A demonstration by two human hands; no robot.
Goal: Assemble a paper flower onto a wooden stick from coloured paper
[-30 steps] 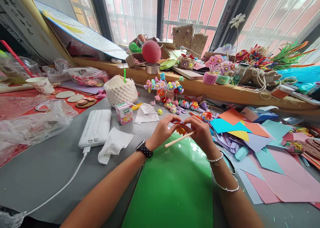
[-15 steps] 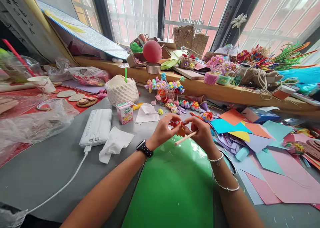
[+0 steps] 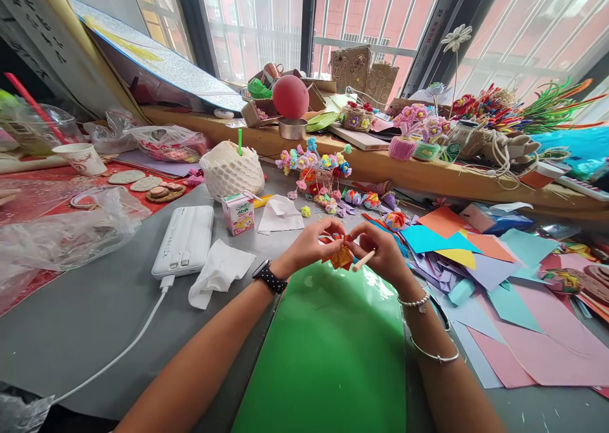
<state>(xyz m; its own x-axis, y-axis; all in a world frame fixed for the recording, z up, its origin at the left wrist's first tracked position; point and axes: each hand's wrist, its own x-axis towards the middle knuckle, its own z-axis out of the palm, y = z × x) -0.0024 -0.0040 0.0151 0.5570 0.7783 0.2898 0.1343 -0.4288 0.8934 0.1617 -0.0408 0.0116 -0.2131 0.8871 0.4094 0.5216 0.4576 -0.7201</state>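
Both hands meet above the far end of a glossy green mat. Between them is an orange and yellow folded paper piece, partly covered by the fingers. My left hand pinches its left side between thumb and fingertips. My right hand grips its right side and also keeps a thin pale wooden stick tucked among the fingers, pointing down and left. Just behind the hands lie several multicoloured folded paper balls, one of them an orange and blue ball.
Coloured paper sheets spread over the right side. On the left are a white power bank with its cable, crumpled tissue, a small drink carton and a net-wrapped coconut. A crochet flower basket stands behind.
The orange paper piece has turned and shows more of its yellow folds. The stick has swung and looks shorter from here. Both hands stay nearly in place.
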